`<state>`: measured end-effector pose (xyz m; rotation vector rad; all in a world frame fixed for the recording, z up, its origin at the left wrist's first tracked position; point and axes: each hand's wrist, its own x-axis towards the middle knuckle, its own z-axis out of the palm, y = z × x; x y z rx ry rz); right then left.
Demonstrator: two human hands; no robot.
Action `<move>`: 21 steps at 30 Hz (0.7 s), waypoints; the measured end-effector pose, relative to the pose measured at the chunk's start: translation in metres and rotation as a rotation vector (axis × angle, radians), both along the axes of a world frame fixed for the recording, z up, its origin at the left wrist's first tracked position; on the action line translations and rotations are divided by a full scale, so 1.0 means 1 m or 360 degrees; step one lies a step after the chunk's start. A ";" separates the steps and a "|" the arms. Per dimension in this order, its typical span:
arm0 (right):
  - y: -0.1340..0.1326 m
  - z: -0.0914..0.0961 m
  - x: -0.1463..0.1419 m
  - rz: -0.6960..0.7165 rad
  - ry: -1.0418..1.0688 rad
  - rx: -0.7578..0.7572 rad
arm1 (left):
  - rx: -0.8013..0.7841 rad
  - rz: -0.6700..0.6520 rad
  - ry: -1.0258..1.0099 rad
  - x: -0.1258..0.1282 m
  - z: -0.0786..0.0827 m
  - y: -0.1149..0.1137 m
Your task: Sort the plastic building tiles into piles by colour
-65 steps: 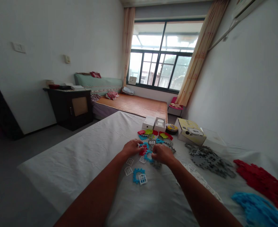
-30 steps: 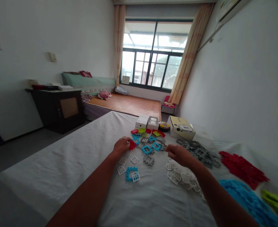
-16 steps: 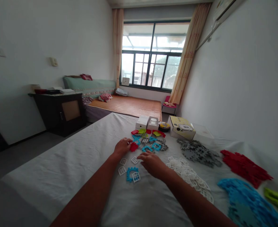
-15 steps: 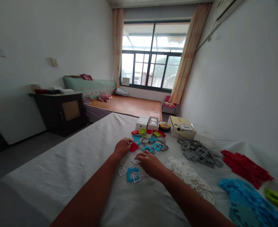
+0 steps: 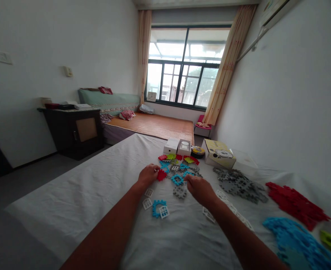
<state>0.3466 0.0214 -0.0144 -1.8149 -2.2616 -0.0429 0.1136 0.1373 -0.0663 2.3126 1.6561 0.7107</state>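
Observation:
My left hand [image 5: 149, 174] is at the left of an assembled cluster of toothed plastic building pieces, its fingers closed at the edge of a red toothed piece [image 5: 161, 174]. My right hand [image 5: 200, 188] is on the cluster's right side with its fingertips pinched together. Whatever they may hold is too small to make out. Close to those fingertips are a blue square frame piece [image 5: 177, 180] and a grey toothed piece [image 5: 180, 192]. Nearer to me lies a blue arch piece [image 5: 157, 208] with a white window piece [image 5: 164, 212] overlapping it.
Two more white window pieces [image 5: 147, 203] lie at left. On the right are a white window pile [image 5: 234, 210], partly behind my right forearm, and grey [image 5: 240, 185], red [image 5: 297, 204] and blue piles [image 5: 303, 240]. Boxes, including a yellow carton [image 5: 219, 153], stand at the back.
My right hand has moved right and slightly up, away from where it touched a white window piece, which no longer shows there. The grey piece is now uncovered. My left hand stays by the red piece.

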 end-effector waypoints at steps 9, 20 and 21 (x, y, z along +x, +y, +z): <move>-0.038 0.010 0.086 -0.0095 0.0124 0.0012 | -0.0015 0.0005 0.0022 0.004 0.002 -0.005; -0.059 -0.011 -0.072 0.0699 0.0152 -0.0257 | -0.0021 -0.0009 0.0049 0.003 0.001 -0.005; -0.058 -0.013 -0.074 0.0699 0.0154 -0.0247 | -0.0024 -0.0012 0.0050 0.003 0.001 -0.004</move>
